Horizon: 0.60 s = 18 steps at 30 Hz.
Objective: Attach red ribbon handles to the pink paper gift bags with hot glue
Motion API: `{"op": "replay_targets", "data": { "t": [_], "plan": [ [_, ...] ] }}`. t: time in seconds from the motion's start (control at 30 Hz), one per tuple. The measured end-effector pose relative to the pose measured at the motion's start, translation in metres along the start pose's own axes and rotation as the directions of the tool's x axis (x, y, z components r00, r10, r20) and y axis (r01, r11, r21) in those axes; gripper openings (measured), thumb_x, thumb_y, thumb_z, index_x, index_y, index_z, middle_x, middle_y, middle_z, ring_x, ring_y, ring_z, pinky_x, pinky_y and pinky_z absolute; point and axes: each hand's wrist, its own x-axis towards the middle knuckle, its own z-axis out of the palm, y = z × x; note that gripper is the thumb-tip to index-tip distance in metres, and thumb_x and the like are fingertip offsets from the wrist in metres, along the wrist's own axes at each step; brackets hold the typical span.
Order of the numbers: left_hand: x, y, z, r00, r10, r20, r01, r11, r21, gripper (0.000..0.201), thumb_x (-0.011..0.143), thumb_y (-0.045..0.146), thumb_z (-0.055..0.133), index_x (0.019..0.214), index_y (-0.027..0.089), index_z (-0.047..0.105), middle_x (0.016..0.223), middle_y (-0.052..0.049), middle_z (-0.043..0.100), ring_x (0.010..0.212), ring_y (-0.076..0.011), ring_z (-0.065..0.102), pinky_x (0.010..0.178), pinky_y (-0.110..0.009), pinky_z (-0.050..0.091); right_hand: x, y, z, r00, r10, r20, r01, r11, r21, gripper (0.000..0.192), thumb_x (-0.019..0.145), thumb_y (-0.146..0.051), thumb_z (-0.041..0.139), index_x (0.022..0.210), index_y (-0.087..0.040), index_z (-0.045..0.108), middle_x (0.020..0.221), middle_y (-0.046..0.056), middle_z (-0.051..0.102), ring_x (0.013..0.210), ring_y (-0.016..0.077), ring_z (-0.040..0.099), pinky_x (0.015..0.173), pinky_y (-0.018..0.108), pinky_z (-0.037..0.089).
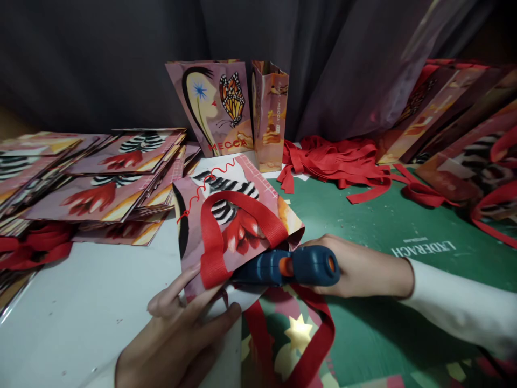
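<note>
A flat printed paper bag (238, 207) with a red ribbon handle (226, 226) lies in front of me on the table. My left hand (181, 337) presses and holds the bag's near edge by the handle's left end. My right hand (359, 267) grips a blue glue gun (291, 267) with an orange trigger, lying sideways. Its nozzle points left and is tucked under the bag's open edge, near the handle's right end. A second red ribbon loop (294, 334) lies under the bag on a star-patterned sheet.
Stacks of flat printed bags (100, 178) fill the left. Two bags (226, 105) stand upright at the back. A heap of red ribbons (335, 161) lies behind on the green mat (363, 215). More finished bags (464, 134) lean at the right.
</note>
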Motion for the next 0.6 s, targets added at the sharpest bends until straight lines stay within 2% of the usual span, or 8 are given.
{"op": "replay_targets", "data": {
  "t": [0.23,0.4,0.5,0.6],
  "plan": [
    [0.004,0.003,-0.003,1.000,-0.021,0.018,0.020,1.000,0.015,0.057,0.074,0.012,0.045,0.125,0.034,0.057,0.140,-0.003,0.048,0.123,-0.0297,0.047,0.112,-0.056,0.021,-0.005,-0.001,-0.004,1.000,0.016,0.012,-0.016,1.000,-0.026,0.012,0.069,-0.011,0.061,0.079,-0.017,0.057,0.070,-0.003,0.061,0.057,0.0091,0.051,0.053,0.020,0.038],
    [0.007,0.005,-0.004,0.998,-0.062,-0.021,0.061,0.997,-0.042,0.045,0.077,0.023,0.053,0.120,0.037,0.060,0.131,0.000,0.054,0.124,-0.0304,0.045,0.112,-0.051,0.020,-0.009,-0.002,-0.007,0.999,0.040,-0.025,-0.042,0.994,-0.096,0.011,0.070,-0.013,0.062,0.078,-0.018,0.057,0.070,-0.002,0.061,0.057,0.0092,0.051,0.052,0.021,0.038],
    [0.007,0.005,-0.004,0.998,-0.054,-0.008,0.054,0.998,-0.044,0.050,0.076,0.018,0.051,0.123,0.035,0.058,0.132,-0.002,0.052,0.124,-0.0320,0.045,0.111,-0.054,0.020,-0.013,-0.004,-0.008,0.999,0.018,-0.041,-0.022,0.994,-0.106,0.008,0.073,-0.016,0.061,0.076,-0.018,0.054,0.066,-0.003,0.058,0.054,0.0086,0.047,0.050,0.021,0.036],
    [0.006,0.006,-0.003,0.999,-0.043,0.028,0.043,0.999,-0.009,0.057,0.071,0.012,0.047,0.123,0.034,0.057,0.134,-0.005,0.050,0.125,-0.0354,0.043,0.106,-0.060,0.023,-0.016,-0.006,-0.010,0.998,0.047,-0.047,-0.053,0.989,-0.135,0.011,0.074,-0.016,0.061,0.073,-0.019,0.051,0.062,-0.005,0.053,0.052,0.0079,0.043,0.049,0.021,0.034]
  ]
}}
